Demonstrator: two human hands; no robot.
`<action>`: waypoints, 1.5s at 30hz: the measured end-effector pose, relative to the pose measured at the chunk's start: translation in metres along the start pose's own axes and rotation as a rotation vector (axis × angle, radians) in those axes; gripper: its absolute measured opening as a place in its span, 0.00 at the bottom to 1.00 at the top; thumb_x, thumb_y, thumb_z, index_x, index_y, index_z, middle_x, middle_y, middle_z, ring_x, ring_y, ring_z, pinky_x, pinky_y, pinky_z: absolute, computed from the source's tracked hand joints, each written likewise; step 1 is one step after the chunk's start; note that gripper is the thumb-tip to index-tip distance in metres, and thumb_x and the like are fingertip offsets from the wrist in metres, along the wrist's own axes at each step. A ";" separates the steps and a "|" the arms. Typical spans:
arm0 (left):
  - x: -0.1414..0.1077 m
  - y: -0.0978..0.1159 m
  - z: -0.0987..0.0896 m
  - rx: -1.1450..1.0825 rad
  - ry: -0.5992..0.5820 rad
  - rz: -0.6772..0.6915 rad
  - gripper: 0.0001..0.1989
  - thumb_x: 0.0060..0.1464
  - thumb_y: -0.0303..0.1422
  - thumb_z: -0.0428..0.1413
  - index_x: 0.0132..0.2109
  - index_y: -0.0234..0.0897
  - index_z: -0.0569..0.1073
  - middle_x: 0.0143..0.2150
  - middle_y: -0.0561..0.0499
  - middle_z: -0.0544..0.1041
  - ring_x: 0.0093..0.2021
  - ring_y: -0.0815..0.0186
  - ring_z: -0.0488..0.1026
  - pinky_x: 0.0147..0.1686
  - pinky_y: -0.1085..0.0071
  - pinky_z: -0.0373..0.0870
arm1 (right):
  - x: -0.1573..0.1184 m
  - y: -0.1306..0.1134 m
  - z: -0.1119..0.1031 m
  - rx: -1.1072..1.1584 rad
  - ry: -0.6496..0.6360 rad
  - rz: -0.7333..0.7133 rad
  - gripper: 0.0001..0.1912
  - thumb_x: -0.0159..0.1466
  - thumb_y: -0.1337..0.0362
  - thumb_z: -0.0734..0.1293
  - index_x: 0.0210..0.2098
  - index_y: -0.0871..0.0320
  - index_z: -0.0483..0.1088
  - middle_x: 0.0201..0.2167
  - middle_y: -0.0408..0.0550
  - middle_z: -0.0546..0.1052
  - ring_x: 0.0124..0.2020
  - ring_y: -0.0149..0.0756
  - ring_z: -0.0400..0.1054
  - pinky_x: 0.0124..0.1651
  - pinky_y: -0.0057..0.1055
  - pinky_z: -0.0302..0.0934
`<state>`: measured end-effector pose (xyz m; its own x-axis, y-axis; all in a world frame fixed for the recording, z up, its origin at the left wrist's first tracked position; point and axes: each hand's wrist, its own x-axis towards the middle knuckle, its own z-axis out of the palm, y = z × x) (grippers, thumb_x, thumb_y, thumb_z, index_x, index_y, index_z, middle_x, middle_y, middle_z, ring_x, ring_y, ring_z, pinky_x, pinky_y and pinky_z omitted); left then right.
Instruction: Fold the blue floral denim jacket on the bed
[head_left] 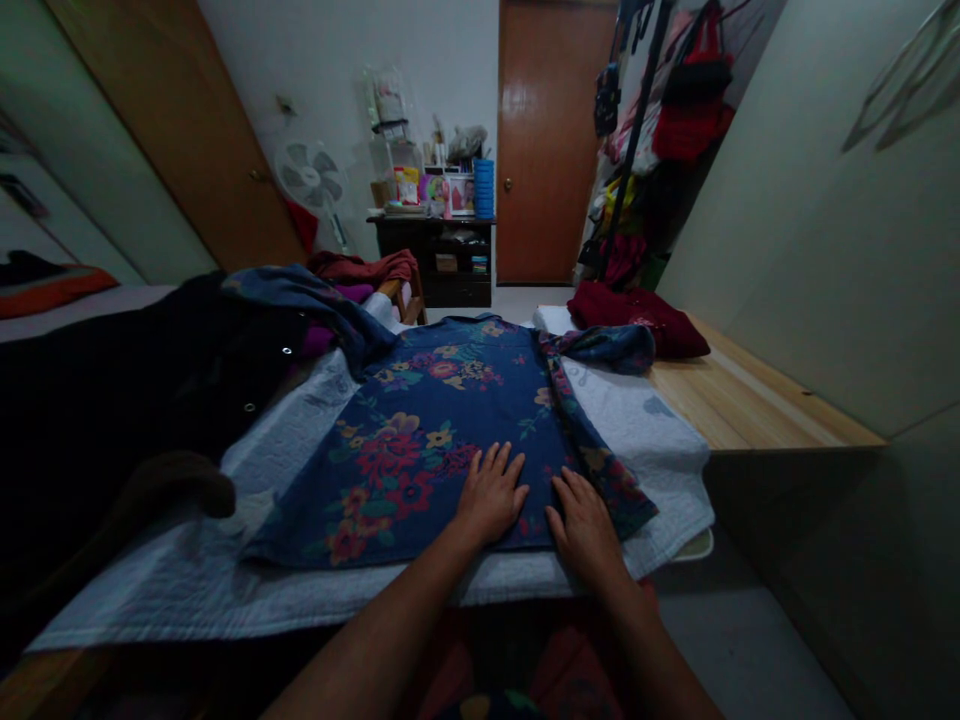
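Observation:
A dark blue floral shirt (pixel 420 420) lies spread out on a pale quilted cloth (pixel 300 430), its collar at the far side and its hem toward me. One sleeve reaches left over dark clothing, the other out to the right. My left hand (pixel 491 497) rests flat on the lower middle of the shirt, fingers stretched. To its right, my right hand (pixel 586 525) lies on the shirt near the folded right side, fingers extended and slightly bent. Neither hand holds anything.
Dark garments (pixel 150 380) with snaps are heaped at the left. A folded maroon garment (pixel 637 318) sits at the right by a wooden board (pixel 742 395). Farther back are a white fan (pixel 311 175), a dark cabinet (pixel 435 265), a door (pixel 555 150) and hanging bags (pixel 694 100).

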<state>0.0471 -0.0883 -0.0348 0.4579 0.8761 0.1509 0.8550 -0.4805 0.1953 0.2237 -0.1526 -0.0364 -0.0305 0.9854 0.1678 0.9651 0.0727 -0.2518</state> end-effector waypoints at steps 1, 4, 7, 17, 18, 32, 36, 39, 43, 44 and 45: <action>0.000 0.000 0.000 0.001 -0.003 -0.002 0.26 0.64 0.45 0.45 0.67 0.46 0.59 0.71 0.48 0.57 0.71 0.54 0.49 0.67 0.50 0.45 | -0.001 0.000 -0.001 0.001 -0.006 0.002 0.24 0.67 0.60 0.58 0.61 0.60 0.65 0.65 0.55 0.63 0.65 0.45 0.55 0.66 0.42 0.50; 0.000 0.001 0.000 0.004 -0.004 -0.003 0.26 0.64 0.44 0.46 0.67 0.46 0.59 0.71 0.48 0.57 0.71 0.54 0.48 0.67 0.50 0.45 | -0.004 0.002 -0.005 -0.003 -0.035 0.012 0.25 0.66 0.60 0.59 0.62 0.60 0.64 0.66 0.55 0.61 0.66 0.45 0.53 0.66 0.42 0.50; 0.000 0.001 0.000 0.003 0.005 -0.002 0.26 0.64 0.45 0.45 0.67 0.46 0.60 0.71 0.48 0.57 0.71 0.54 0.49 0.67 0.50 0.45 | -0.008 0.005 -0.012 -0.020 -0.076 0.029 0.26 0.65 0.60 0.60 0.62 0.61 0.64 0.67 0.55 0.60 0.66 0.45 0.53 0.66 0.41 0.50; 0.001 0.000 0.003 0.000 0.003 -0.010 0.26 0.64 0.44 0.45 0.67 0.46 0.60 0.71 0.48 0.57 0.71 0.54 0.48 0.67 0.50 0.45 | 0.002 0.014 -0.047 0.052 -0.072 0.031 0.21 0.65 0.62 0.59 0.55 0.61 0.69 0.54 0.56 0.74 0.54 0.43 0.68 0.58 0.36 0.59; 0.001 0.000 0.003 -0.002 0.003 -0.011 0.26 0.64 0.44 0.45 0.67 0.46 0.60 0.71 0.48 0.57 0.71 0.54 0.48 0.67 0.50 0.46 | 0.006 0.015 -0.052 0.070 -0.019 0.034 0.20 0.66 0.62 0.58 0.54 0.61 0.70 0.52 0.55 0.75 0.52 0.42 0.69 0.58 0.36 0.58; 0.000 0.000 0.001 -0.010 0.013 -0.003 0.26 0.64 0.45 0.45 0.66 0.46 0.61 0.70 0.47 0.58 0.70 0.54 0.50 0.67 0.50 0.46 | 0.022 0.054 -0.082 -0.006 0.057 0.315 0.16 0.67 0.59 0.57 0.42 0.60 0.73 0.38 0.54 0.78 0.39 0.42 0.71 0.41 0.33 0.58; 0.001 0.000 0.000 -0.007 0.010 -0.001 0.26 0.64 0.45 0.45 0.66 0.46 0.61 0.70 0.47 0.58 0.70 0.54 0.50 0.67 0.50 0.46 | 0.023 0.044 -0.083 0.059 0.046 0.318 0.14 0.66 0.60 0.58 0.39 0.58 0.73 0.34 0.51 0.78 0.35 0.39 0.71 0.36 0.31 0.56; 0.001 0.000 0.000 0.003 0.006 -0.002 0.26 0.64 0.45 0.45 0.66 0.46 0.60 0.70 0.47 0.58 0.70 0.54 0.51 0.67 0.50 0.47 | 0.025 0.030 -0.079 0.142 0.068 0.247 0.11 0.63 0.65 0.59 0.37 0.58 0.73 0.34 0.49 0.77 0.35 0.37 0.70 0.38 0.29 0.56; 0.000 0.000 0.001 0.022 0.011 -0.001 0.26 0.64 0.45 0.46 0.66 0.46 0.60 0.70 0.47 0.58 0.70 0.54 0.51 0.67 0.50 0.47 | 0.026 0.014 -0.066 0.215 0.058 0.145 0.12 0.59 0.70 0.60 0.40 0.60 0.72 0.38 0.51 0.76 0.40 0.38 0.70 0.44 0.30 0.58; 0.000 0.000 0.001 0.026 0.014 0.001 0.26 0.64 0.44 0.46 0.66 0.46 0.60 0.70 0.47 0.58 0.70 0.54 0.51 0.67 0.50 0.47 | 0.025 0.011 -0.061 0.237 0.045 0.113 0.13 0.59 0.71 0.60 0.41 0.60 0.72 0.39 0.51 0.76 0.41 0.38 0.70 0.45 0.30 0.59; 0.000 0.000 0.001 0.028 0.016 0.002 0.26 0.64 0.44 0.46 0.66 0.46 0.60 0.70 0.47 0.58 0.70 0.54 0.51 0.67 0.50 0.48 | 0.024 0.008 -0.055 0.262 0.028 0.074 0.14 0.58 0.71 0.60 0.43 0.60 0.72 0.40 0.52 0.76 0.42 0.38 0.69 0.47 0.31 0.59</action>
<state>0.0476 -0.0887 -0.0357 0.4560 0.8742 0.1667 0.8606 -0.4809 0.1678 0.2451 -0.1364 0.0181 0.0483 0.9851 0.1653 0.8639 0.0419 -0.5019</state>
